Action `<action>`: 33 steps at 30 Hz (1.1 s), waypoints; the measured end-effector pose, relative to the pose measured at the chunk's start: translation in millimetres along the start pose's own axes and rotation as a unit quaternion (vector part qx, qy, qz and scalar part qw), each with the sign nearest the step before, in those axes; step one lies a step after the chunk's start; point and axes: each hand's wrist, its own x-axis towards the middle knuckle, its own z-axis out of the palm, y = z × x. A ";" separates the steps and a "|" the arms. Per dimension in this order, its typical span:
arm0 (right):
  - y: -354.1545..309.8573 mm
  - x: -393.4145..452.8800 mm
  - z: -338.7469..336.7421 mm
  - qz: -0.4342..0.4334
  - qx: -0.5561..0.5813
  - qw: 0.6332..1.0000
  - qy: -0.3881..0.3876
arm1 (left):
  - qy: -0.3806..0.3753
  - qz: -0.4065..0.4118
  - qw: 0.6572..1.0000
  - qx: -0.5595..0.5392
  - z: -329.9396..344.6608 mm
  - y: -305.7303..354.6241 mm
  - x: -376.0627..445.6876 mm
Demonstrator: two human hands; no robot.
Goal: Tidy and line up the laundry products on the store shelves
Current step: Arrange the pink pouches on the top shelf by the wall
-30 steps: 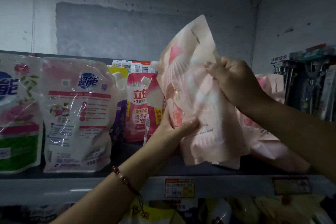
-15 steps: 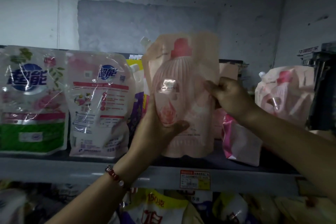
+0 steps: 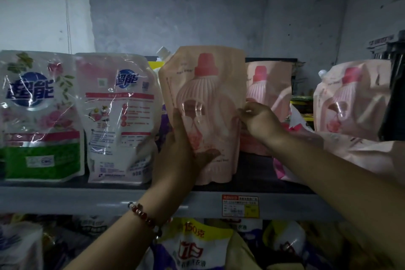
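Step in hand: seating one pink pouch [image 3: 208, 107] upright at the front of the shelf [image 3: 65, 200], in the gap between the white pouch [image 3: 119, 116] and a second pink pouch [image 3: 268, 92].
Left hand [image 3: 182, 151]: clamped on the pouch's lower left edge, thumb across the front, fingers behind and hidden.
Right hand [image 3: 259, 121]: pinching the pouch's right edge about mid-height; fingers curled on the seam.
Location: pouch base at or just above the shelf deck near the front lip; contact not certain in the dim light.
Long axis: vertical, close to plumb, slight lean not ruled out.
Facing: printed bottle picture turned outward to the aisle, red cap of the picture at top; spout [image 3: 163, 51] at upper left corner, pointing up and left.
Neighbours: green pouch [image 3: 41, 114] and white pouch standing face-out at left; third pink pouch [image 3: 350, 98] standing at right, crumpled; more pink packs lying slumped low at right, partly hidden by the right forearm.
Progress, judged: row partly ordered; right side not yet done.
Next move, judged: base to be set flat, front flush with the neighbours, both hands released only once the soft pouch stands unaided; slumping likely otherwise.
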 end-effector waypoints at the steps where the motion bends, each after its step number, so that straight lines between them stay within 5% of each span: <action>1: -0.3 -0.9 0.6 0.000 0.004 1.000 -0.001 | -0.001 0.002 1.000 0.007 -0.4 -0.2 -1.8; 10: -12.8 -18.9 1.8 0.090 0.048 0.995 -0.011 | 0.007 0.042 0.991 0.126 -4.8 -0.8 -14.8; 15: -41.0 -56.4 -6.7 0.044 -0.206 0.977 -0.042 | 0.032 0.175 0.962 0.205 -14.0 -13.3 -23.4; 20: -72.4 -93.5 -24.5 -0.034 -0.428 0.897 -0.105 | 0.014 0.241 0.947 0.212 -24.1 -13.3 -21.8; 28: -90.8 -135.1 -92.3 0.013 -0.541 0.835 -0.101 | -0.089 0.310 0.928 0.188 -34.1 49.0 -46.9; 33: -85.6 -141.5 -133.5 0.048 -0.550 0.830 -0.082 | -0.144 0.340 0.915 0.160 -17.3 93.3 -39.6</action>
